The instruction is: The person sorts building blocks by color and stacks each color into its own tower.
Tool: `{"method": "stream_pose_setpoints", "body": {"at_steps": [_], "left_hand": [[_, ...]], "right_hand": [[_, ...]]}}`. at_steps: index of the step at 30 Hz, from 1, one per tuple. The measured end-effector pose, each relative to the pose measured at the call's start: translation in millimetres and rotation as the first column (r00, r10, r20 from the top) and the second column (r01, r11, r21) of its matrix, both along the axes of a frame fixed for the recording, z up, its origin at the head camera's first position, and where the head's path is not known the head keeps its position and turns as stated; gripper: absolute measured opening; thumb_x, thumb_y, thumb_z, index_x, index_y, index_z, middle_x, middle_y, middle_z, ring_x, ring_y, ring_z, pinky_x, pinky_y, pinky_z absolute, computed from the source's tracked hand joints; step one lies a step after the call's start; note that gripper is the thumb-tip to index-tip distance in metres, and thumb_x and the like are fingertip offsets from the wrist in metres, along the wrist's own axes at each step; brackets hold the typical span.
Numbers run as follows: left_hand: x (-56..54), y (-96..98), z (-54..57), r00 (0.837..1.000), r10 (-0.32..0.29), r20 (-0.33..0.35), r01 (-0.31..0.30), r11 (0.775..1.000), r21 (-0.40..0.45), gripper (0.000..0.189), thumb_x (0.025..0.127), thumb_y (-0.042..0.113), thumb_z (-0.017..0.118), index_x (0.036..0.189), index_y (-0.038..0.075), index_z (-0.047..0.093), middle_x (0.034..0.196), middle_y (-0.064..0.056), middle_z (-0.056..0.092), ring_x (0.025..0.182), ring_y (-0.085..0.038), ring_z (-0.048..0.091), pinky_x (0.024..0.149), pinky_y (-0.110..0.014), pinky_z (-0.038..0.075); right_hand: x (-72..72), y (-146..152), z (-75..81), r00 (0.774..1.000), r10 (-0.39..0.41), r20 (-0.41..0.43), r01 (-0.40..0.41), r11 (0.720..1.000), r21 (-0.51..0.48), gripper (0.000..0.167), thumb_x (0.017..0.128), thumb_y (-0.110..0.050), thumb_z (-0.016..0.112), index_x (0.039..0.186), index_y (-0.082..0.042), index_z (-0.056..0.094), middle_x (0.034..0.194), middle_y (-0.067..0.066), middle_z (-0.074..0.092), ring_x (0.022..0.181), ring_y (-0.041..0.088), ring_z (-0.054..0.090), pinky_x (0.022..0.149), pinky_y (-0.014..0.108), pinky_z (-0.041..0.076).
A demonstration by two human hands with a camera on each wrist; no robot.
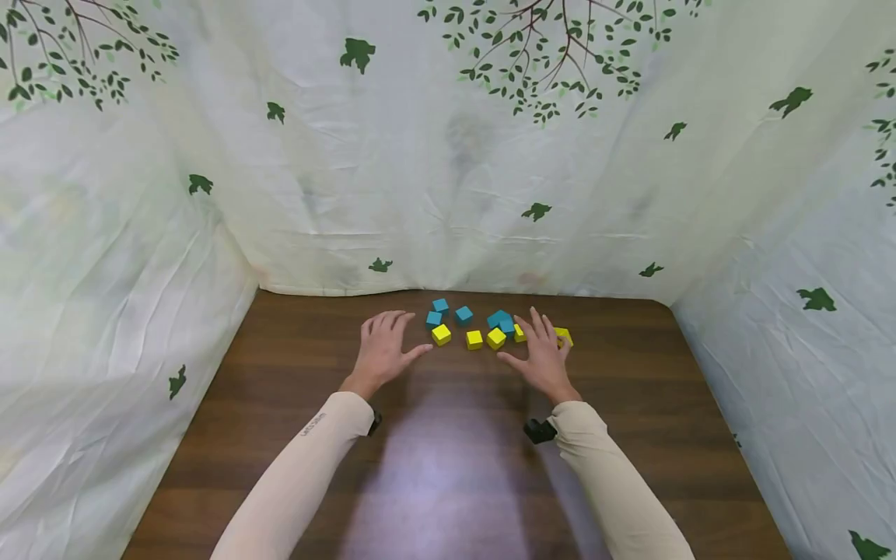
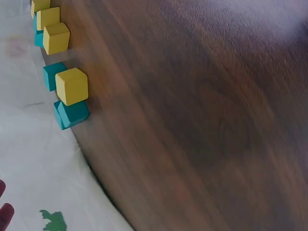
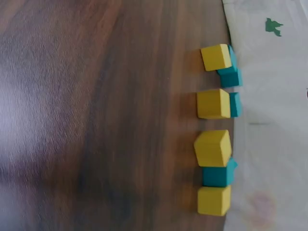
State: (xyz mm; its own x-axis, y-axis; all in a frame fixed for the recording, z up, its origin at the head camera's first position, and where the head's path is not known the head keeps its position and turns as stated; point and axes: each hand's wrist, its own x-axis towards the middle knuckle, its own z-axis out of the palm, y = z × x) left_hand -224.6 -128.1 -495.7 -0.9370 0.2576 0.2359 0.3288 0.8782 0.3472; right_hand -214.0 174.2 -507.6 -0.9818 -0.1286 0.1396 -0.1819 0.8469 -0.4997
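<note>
Blue cubes (image 1: pixel 463 315) and yellow cubes (image 1: pixel 474 340) lie in a loose row near the table's far edge. My left hand (image 1: pixel 381 354) is at the row's left end, fingers spread and thumb toward a yellow cube (image 1: pixel 441 335); it holds nothing. At the right end my right hand (image 1: pixel 542 359) has its fingers spread. It partly covers a yellow cube (image 1: pixel 519 333) and another yellow cube (image 1: pixel 563 336); whether it touches either cannot be made out. In the left wrist view, only fingertips (image 2: pixel 6 216) show at the edge. The right wrist view shows several cubes (image 3: pixel 213 104) but no hand.
The brown wooden table (image 1: pixel 448 467) extends toward me from the row. White cloth (image 1: pixel 448 194) printed with leaves and birds hangs behind the far edge and along both sides. Dark wrist devices (image 1: pixel 539 430) sit by the sleeve cuffs.
</note>
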Motion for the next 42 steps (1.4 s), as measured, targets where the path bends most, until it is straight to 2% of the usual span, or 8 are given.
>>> {"method": "stream_pose_setpoints", "body": {"at_steps": [7, 12, 17, 20, 26, 31, 38, 42], "left_hand": [[-8.4, 4.6, -14.7, 0.998, 0.057, 0.022, -0.058, 0.995, 0.080, 0.064, 0.085, 0.049, 0.070, 0.130, 0.006, 0.054, 0.129, -0.014, 0.056, 0.121, -0.035, 0.045, 0.102, -0.054, 0.029], [-15.2, 11.2, -23.8, 0.991, 0.098, 0.089, -0.107, 0.989, 0.101, 0.065, 0.084, 0.049, 0.070, 0.131, 0.007, 0.054, 0.129, -0.013, 0.057, 0.120, -0.035, 0.047, 0.102, -0.053, 0.031], [-24.3, 19.8, -36.0, 0.980, 0.133, 0.147, -0.150, 0.982, 0.114, 0.064, 0.084, 0.047, 0.072, 0.131, 0.006, 0.055, 0.129, -0.013, 0.059, 0.118, -0.034, 0.049, 0.101, -0.052, 0.033], [-27.4, 24.4, -45.0, 0.972, 0.160, 0.170, -0.181, 0.976, 0.120, 0.061, 0.083, 0.044, 0.074, 0.129, 0.006, 0.058, 0.127, -0.013, 0.060, 0.116, -0.034, 0.050, 0.098, -0.052, 0.035], [-34.3, 33.6, -61.7, 0.958, 0.191, 0.215, -0.220, 0.968, 0.121, 0.060, 0.082, 0.043, 0.075, 0.127, 0.006, 0.060, 0.125, -0.013, 0.062, 0.114, -0.035, 0.052, 0.097, -0.053, 0.038], [-38.3, 40.2, -72.1, 0.953, 0.200, 0.227, -0.230, 0.967, 0.112, 0.058, 0.082, 0.042, 0.075, 0.125, 0.006, 0.061, 0.122, -0.012, 0.063, 0.110, -0.034, 0.054, 0.094, -0.051, 0.041], [-45.6, 47.9, -78.4, 0.960, 0.174, 0.218, -0.199, 0.975, 0.096, 0.050, 0.083, 0.037, 0.075, 0.120, 0.006, 0.064, 0.111, -0.011, 0.066, 0.102, -0.033, 0.057, 0.087, -0.048, 0.044], [-49.7, 49.4, -82.3, 0.961, 0.169, 0.219, -0.187, 0.980, 0.063, 0.045, 0.084, 0.035, 0.075, 0.117, 0.006, 0.066, 0.107, -0.011, 0.067, 0.098, -0.032, 0.058, 0.084, -0.047, 0.046]], "right_hand": [[-6.1, -14, -16.9, 0.999, 0.038, 0.011, -0.036, 0.993, -0.114, 0.067, 0.086, -0.031, 0.074, 0.142, -0.007, 0.046, 0.151, 0.016, 0.035, 0.134, 0.041, 0.030, 0.100, 0.064, 0.018], [-14.7, -27, -29.8, 0.993, 0.120, 0.004, -0.118, 0.976, -0.181, 0.057, 0.087, -0.019, 0.073, 0.137, -0.004, 0.050, 0.141, 0.018, 0.047, 0.130, 0.038, 0.041, 0.104, 0.061, 0.028], [-31.0, -43, -38.6, 0.957, 0.281, 0.067, -0.254, 0.928, -0.272, 0.053, 0.088, -0.010, 0.071, 0.136, -0.001, 0.050, 0.135, 0.016, 0.052, 0.109, 0.035, 0.056, 0.093, 0.049, 0.047], [-38.3, -54, -42.8, 0.935, 0.334, 0.115, -0.293, 0.915, -0.277, 0.055, 0.089, -0.010, 0.070, 0.138, -0.002, 0.048, 0.136, 0.016, 0.051, 0.103, 0.031, 0.059, 0.089, 0.044, 0.050], [-49.9, -76, -47.5, 0.923, 0.333, 0.191, -0.266, 0.913, -0.309, 0.056, 0.091, -0.008, 0.066, 0.142, -0.002, 0.044, 0.139, 0.016, 0.048, 0.100, 0.028, 0.061, 0.085, 0.040, 0.053], [-57.1, -93, -51.8, 0.918, 0.324, 0.229, -0.252, 0.922, -0.295, 0.055, 0.093, -0.004, 0.062, 0.143, -0.002, 0.041, 0.142, 0.015, 0.046, 0.096, 0.023, 0.062, 0.083, 0.035, 0.053], [-66.4, -104, -54.5, 0.911, 0.321, 0.258, -0.264, 0.936, -0.231, 0.055, 0.093, 0.001, 0.059, 0.144, 0.000, 0.039, 0.142, 0.016, 0.045, 0.091, 0.021, 0.057, 0.085, 0.035, 0.050], [-72.7, -107, -59.0, 0.906, 0.339, 0.255, -0.297, 0.936, -0.188, 0.050, 0.094, 0.003, 0.056, 0.142, 0.001, 0.042, 0.139, 0.016, 0.047, 0.101, 0.023, 0.055, 0.091, 0.037, 0.047]]}}
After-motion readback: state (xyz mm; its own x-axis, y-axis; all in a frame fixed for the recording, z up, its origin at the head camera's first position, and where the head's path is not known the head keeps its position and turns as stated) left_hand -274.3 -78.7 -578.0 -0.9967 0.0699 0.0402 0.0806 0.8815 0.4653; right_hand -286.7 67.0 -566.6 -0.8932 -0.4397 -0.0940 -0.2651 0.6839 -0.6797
